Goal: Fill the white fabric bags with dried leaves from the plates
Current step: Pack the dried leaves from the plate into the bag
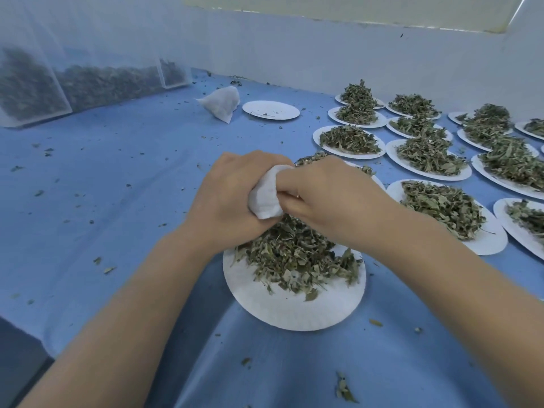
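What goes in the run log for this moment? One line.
left hand: grips fabric bag | right hand: fingers in bag | below: plate of dried leaves

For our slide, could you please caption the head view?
Both hands grip a white bag above a plate of dried leaves.

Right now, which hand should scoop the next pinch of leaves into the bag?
Right. The left hand grips the white bag and should keep holding it; the right hand only pinches its mouth, directly above the leaf pile on the near plate.
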Demonstrator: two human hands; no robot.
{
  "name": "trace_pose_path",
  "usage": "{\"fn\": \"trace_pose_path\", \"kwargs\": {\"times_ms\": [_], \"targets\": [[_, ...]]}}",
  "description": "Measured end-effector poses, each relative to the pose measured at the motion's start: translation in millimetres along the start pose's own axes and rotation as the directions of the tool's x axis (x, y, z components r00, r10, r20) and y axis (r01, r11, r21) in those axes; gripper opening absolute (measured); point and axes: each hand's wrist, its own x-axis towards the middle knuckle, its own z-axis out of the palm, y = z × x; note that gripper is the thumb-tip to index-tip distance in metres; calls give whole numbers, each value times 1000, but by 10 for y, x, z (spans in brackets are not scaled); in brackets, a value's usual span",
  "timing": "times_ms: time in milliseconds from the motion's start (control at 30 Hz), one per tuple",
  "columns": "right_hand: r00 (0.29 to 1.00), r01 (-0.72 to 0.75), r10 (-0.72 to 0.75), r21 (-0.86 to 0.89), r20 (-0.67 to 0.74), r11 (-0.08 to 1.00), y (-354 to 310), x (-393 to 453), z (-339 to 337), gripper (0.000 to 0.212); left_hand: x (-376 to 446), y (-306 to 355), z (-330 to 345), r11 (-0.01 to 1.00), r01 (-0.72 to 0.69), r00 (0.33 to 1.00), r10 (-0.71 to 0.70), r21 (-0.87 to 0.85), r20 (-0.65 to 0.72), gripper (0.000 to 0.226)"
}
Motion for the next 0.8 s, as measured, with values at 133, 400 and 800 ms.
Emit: {"fn": "trace_pose_path", "kwargs": {"times_ms": [133, 400, 800], "targets": [[999, 11, -3, 160, -52, 987, 52, -22, -125, 26, 4, -26, -51, 998, 66, 996, -66, 4, -55, 37], [977, -31, 68, 183, -201, 983, 113, -95, -172, 25, 9, -111, -105, 987, 123, 992, -118, 106, -49, 36], [933, -30, 165, 389, -319, 921, 167, -141, -61, 10, -19, -200, -141, 978, 175, 984, -176, 118, -1, 33]]}}
